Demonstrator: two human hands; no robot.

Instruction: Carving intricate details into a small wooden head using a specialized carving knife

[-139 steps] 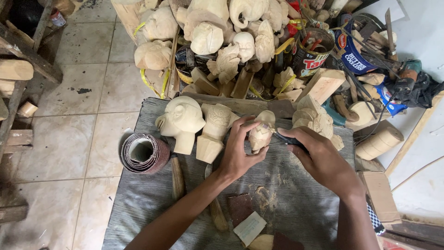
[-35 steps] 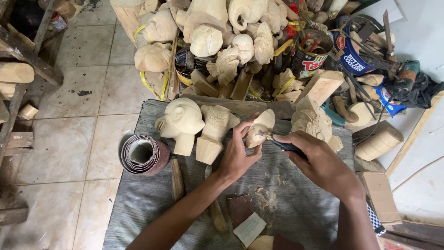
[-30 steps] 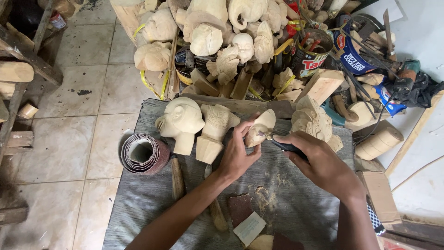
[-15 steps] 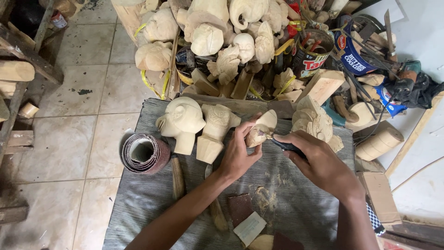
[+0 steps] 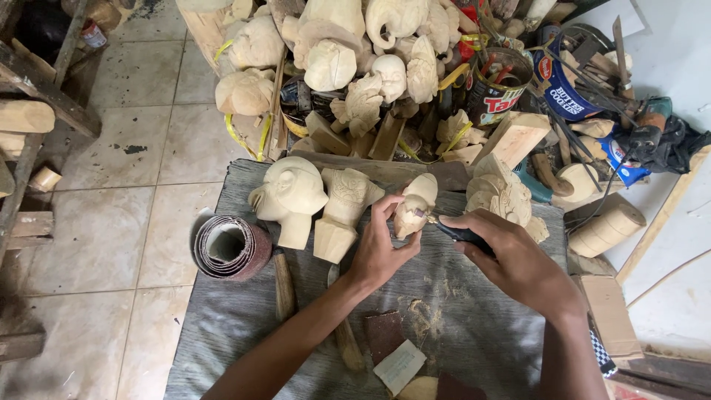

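Centrally, above the grey cloth-covered work surface [image 5: 244,326], the left hand [image 5: 381,248] is closed around a small pale wooden carving [image 5: 412,210], with the fingers wrapped behind it and the thumb along its near side, so that the piece stands roughly upright just above the palm. The right hand [image 5: 511,255] is clamped on a dark-handled carving tool [image 5: 459,233], whose tip meets the right side of the small carving; the two hands lie just beside each other, separated only by the tool's exposed length. Left of the held piece, a carved wooden head [image 5: 289,196] and a carved wooden block [image 5: 342,211] stand upright on the cloth, touching or nearly touching each other. A roll of sandpaper [image 5: 231,248] lies near the cloth's left edge. A wooden-handled chisel [image 5: 283,278] lies below the head. Wood dust and sandpaper scraps [image 5: 385,337] lie near the forearms. A pile of unfinished carvings [image 5: 348,52] occupies the floor beyond the cloth.
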